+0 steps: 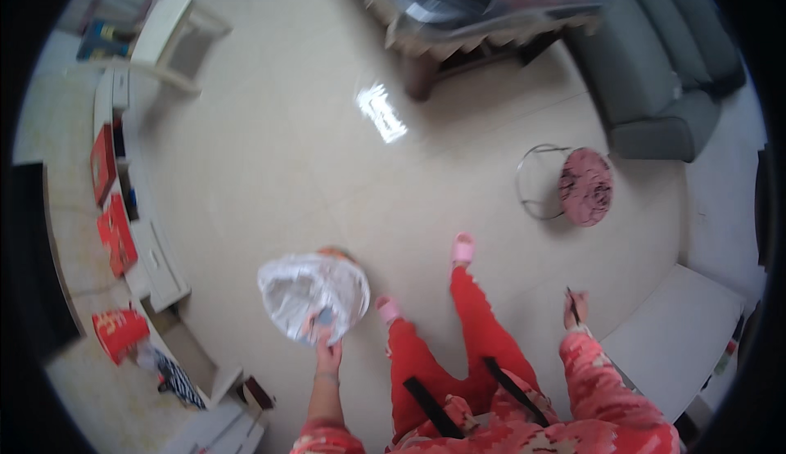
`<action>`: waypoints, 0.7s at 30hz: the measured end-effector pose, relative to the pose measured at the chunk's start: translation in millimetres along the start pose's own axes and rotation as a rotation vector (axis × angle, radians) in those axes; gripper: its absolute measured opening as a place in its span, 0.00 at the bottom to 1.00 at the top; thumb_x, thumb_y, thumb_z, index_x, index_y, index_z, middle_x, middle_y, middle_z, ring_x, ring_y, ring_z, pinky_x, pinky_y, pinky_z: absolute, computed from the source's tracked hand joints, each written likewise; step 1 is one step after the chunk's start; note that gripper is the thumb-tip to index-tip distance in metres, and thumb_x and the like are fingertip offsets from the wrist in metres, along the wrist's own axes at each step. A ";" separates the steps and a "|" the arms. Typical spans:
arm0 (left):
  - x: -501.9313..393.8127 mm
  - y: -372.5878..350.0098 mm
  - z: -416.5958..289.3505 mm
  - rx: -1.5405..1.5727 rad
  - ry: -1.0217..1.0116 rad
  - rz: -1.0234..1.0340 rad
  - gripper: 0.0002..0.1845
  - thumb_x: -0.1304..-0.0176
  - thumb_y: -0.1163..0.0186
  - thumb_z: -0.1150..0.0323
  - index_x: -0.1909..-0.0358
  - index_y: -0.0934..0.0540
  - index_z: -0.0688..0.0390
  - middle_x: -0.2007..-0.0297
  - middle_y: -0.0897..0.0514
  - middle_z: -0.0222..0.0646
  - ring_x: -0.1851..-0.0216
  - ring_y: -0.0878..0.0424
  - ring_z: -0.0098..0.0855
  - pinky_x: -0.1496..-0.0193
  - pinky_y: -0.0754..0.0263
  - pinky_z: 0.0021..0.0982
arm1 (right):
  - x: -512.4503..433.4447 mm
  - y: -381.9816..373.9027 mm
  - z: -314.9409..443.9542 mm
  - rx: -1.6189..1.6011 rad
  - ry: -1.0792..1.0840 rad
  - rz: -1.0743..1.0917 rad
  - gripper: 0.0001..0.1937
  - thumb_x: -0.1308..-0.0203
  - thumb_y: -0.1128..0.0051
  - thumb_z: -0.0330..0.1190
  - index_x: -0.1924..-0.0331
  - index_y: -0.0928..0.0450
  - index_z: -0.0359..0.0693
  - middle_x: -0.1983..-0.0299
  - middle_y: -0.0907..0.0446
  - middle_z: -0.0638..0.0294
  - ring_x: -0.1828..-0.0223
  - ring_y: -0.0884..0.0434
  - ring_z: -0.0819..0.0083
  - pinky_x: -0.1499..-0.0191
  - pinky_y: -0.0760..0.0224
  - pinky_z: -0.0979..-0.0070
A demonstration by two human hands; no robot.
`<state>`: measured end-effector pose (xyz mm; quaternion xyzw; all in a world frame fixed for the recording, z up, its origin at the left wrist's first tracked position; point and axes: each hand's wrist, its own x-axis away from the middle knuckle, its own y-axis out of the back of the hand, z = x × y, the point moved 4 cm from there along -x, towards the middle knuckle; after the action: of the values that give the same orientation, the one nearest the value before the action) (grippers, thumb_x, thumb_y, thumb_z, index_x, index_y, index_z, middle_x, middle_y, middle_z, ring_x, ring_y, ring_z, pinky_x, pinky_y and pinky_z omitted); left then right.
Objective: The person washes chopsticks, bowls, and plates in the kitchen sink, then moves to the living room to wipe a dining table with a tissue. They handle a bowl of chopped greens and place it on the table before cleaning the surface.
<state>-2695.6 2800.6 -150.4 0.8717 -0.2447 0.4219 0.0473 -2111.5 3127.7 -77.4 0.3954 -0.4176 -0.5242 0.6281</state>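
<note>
My left hand reaches to the near rim of a bin lined with a white plastic bag, which stands on the floor left of my feet. A small greyish piece shows at its fingertips, over the bag; whether the fingers hold it or the bag's edge is too blurred to tell. Out to the right, over the floor, my right hand is closed around a thin dark stick-like object, whose kind I cannot tell.
A round stool with a pink patterned seat stands ahead right, near a grey sofa. A cloth-covered table is at the top. White drawer cabinets with red bags run along the left. A white surface lies at right.
</note>
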 end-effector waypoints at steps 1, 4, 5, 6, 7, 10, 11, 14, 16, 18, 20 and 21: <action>10.9 -9.6 -4.8 0.342 0.160 -0.067 0.11 0.49 0.52 0.75 0.62 0.28 0.63 0.60 0.24 0.35 0.56 0.26 0.30 0.48 0.32 0.29 | -45.5 -2.6 18.0 -0.040 0.041 -0.056 0.03 0.49 0.51 0.26 0.70 0.29 0.37 0.71 0.33 0.57 0.73 0.29 0.65 0.71 0.35 0.74; 43.8 -48.9 -41.8 0.291 0.352 -0.336 0.13 0.50 0.55 0.77 0.61 0.29 0.67 0.61 0.23 0.40 0.57 0.24 0.34 0.54 0.26 0.29 | -170.0 0.9 75.1 -0.117 0.160 -0.162 0.04 0.50 0.50 0.24 0.70 0.31 0.39 0.72 0.33 0.58 0.76 0.28 0.64 0.74 0.34 0.72; 45.9 -54.9 -43.6 0.309 0.361 -0.342 0.13 0.50 0.55 0.77 0.61 0.30 0.68 0.62 0.23 0.40 0.58 0.23 0.34 0.56 0.24 0.29 | -206.5 7.5 94.4 -0.109 0.152 -0.109 0.05 0.51 0.50 0.24 0.68 0.30 0.39 0.68 0.34 0.55 0.72 0.28 0.58 0.71 0.34 0.68; 46.1 -60.1 -43.7 0.327 0.372 -0.351 0.13 0.50 0.55 0.77 0.61 0.30 0.68 0.62 0.23 0.41 0.60 0.23 0.35 0.58 0.23 0.28 | -239.8 13.2 109.8 -0.100 0.144 -0.052 0.06 0.51 0.50 0.24 0.67 0.29 0.39 0.65 0.34 0.53 0.68 0.28 0.52 0.67 0.33 0.63; 45.1 -67.8 -45.6 0.342 0.383 -0.362 0.13 0.50 0.55 0.77 0.61 0.30 0.68 0.62 0.23 0.41 0.60 0.23 0.35 0.58 0.23 0.28 | -271.4 27.6 134.5 -0.072 0.227 -0.066 0.05 0.50 0.49 0.23 0.67 0.29 0.38 0.69 0.35 0.58 0.70 0.28 0.63 0.68 0.34 0.71; 40.0 -93.8 -46.8 0.409 0.403 -0.349 0.13 0.51 0.56 0.78 0.61 0.31 0.70 0.63 0.23 0.42 0.60 0.22 0.36 0.58 0.23 0.29 | -344.1 46.1 166.0 -0.125 0.168 0.067 0.07 0.50 0.54 0.21 0.66 0.30 0.38 0.64 0.34 0.55 0.70 0.27 0.57 0.68 0.33 0.68; 34.0 -101.9 -44.2 0.442 0.397 -0.315 0.13 0.51 0.56 0.79 0.62 0.31 0.70 0.63 0.23 0.42 0.60 0.23 0.37 0.57 0.23 0.30 | -364.6 54.0 173.6 -0.085 0.225 0.039 0.07 0.51 0.52 0.22 0.66 0.31 0.38 0.64 0.34 0.54 0.68 0.28 0.56 0.67 0.33 0.67; 0.9 -139.2 -63.1 0.459 0.380 -0.312 0.12 0.52 0.56 0.80 0.64 0.31 0.72 0.64 0.23 0.45 0.60 0.23 0.40 0.57 0.22 0.32 | -434.4 70.3 196.0 0.022 0.370 -0.026 0.09 0.53 0.50 0.22 0.66 0.32 0.38 0.63 0.34 0.54 0.63 0.28 0.55 0.65 0.32 0.65; -11.0 -164.3 -72.9 0.468 0.403 -0.385 0.12 0.52 0.57 0.80 0.64 0.31 0.73 0.64 0.24 0.46 0.60 0.23 0.42 0.57 0.22 0.33 | -471.4 66.3 192.9 0.068 0.445 0.004 0.10 0.54 0.51 0.22 0.66 0.33 0.38 0.62 0.34 0.54 0.61 0.29 0.57 0.65 0.32 0.67; -22.4 -192.7 -87.5 0.409 0.421 -0.392 0.12 0.52 0.57 0.80 0.64 0.31 0.74 0.64 0.24 0.46 0.61 0.23 0.42 0.58 0.22 0.31 | -518.9 70.2 192.1 0.110 0.552 -0.072 0.09 0.55 0.53 0.22 0.66 0.33 0.38 0.61 0.34 0.54 0.59 0.30 0.58 0.63 0.32 0.68; -16.0 -214.0 -105.1 0.368 0.403 -0.411 0.12 0.51 0.57 0.80 0.64 0.31 0.75 0.64 0.24 0.46 0.61 0.23 0.41 0.58 0.22 0.30 | -563.3 73.9 191.5 0.140 0.569 -0.095 0.09 0.54 0.54 0.23 0.65 0.33 0.38 0.60 0.34 0.54 0.57 0.30 0.59 0.61 0.33 0.69; -16.3 -226.5 -112.8 0.363 0.379 -0.415 0.12 0.51 0.57 0.80 0.64 0.31 0.75 0.64 0.24 0.46 0.62 0.23 0.40 0.58 0.22 0.29 | -590.1 77.0 191.6 0.155 0.537 -0.088 0.09 0.54 0.55 0.23 0.65 0.33 0.37 0.60 0.34 0.54 0.56 0.31 0.60 0.59 0.33 0.69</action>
<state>-2678.9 3037.8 -62.5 0.8033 0.0302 0.5945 0.0209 -2326.1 3710.4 -5.5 0.5849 -0.2574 -0.3939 0.6607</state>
